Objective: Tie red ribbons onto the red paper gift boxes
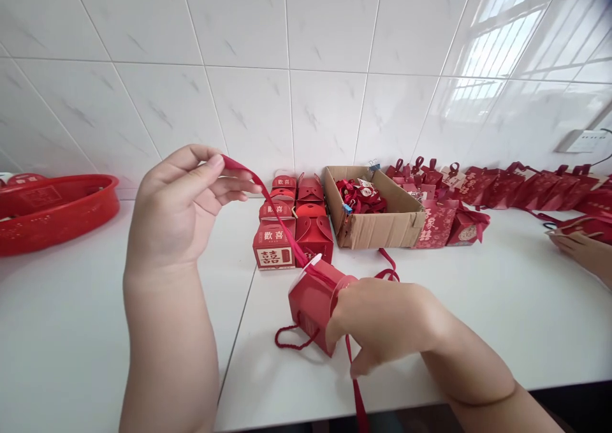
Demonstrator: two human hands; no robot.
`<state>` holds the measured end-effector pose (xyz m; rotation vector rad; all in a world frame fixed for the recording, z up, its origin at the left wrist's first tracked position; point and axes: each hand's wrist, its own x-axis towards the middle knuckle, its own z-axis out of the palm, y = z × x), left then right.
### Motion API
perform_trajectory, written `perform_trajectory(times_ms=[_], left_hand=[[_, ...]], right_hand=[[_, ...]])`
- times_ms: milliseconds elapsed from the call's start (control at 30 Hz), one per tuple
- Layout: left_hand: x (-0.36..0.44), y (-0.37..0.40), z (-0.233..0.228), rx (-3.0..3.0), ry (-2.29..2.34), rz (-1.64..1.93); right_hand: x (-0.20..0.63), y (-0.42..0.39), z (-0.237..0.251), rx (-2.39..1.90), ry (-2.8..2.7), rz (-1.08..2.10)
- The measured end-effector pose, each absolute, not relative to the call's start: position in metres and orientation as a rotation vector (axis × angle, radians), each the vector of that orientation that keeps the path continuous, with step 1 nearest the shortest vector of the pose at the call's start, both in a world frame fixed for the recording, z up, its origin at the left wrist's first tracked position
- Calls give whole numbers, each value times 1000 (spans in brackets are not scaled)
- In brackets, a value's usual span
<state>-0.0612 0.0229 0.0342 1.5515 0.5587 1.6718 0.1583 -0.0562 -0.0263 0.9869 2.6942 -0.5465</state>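
My left hand is raised above the table, thumb and fingers pinching the end of a dark red ribbon. From there the ribbon slants down to a small red gift box, which lies tilted on the white table. A twisted red cord handle sticks out from the box's near side. My right hand is wrapped round the right end of the box, its fingertips partly hidden. More ribbon hangs below that hand, over the table's front edge.
Behind stand several finished-looking red boxes and a cardboard carton of ribbons and tags. A row of red gift bags runs along the tiled wall. A red plastic basin sits at left. Another person's hand is at far right.
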Motion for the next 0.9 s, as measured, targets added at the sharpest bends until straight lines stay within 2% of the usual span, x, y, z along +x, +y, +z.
perform_trajectory(times_ms=[333,900], left_hand=[[-75,7,42,1648,721,1721],[-74,11,39,1602,594,1791]], right_hand=[[160,-31,-34,1188,2618,-518],[180,16,-41,1369,2492,-686]])
